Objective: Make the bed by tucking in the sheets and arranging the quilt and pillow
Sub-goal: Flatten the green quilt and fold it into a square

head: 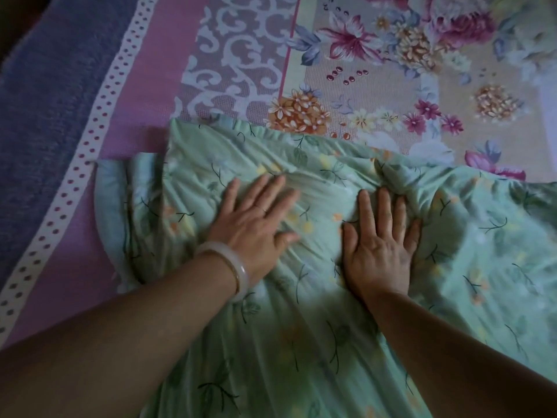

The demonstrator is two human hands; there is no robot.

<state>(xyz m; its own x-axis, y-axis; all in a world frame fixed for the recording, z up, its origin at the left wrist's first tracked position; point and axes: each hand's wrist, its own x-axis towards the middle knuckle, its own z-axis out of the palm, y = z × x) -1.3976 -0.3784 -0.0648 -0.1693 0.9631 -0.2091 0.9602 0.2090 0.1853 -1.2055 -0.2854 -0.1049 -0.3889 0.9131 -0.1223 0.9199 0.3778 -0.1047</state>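
Flat on a rumpled green quilt [301, 342], a person's left hand [256, 224] and right hand [380, 245] press down, fingers [272, 191] straight and slightly spread. The quilt lies folded on the bed's floral sheet [376, 70], seemingly mid-smoothing and not yet neat. No pillow shows.

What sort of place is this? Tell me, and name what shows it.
Probably a bedroom: the left hand and right hand press flat on a green quilt lying over a floral sheet, with a fuzzy blue blanket alongside.
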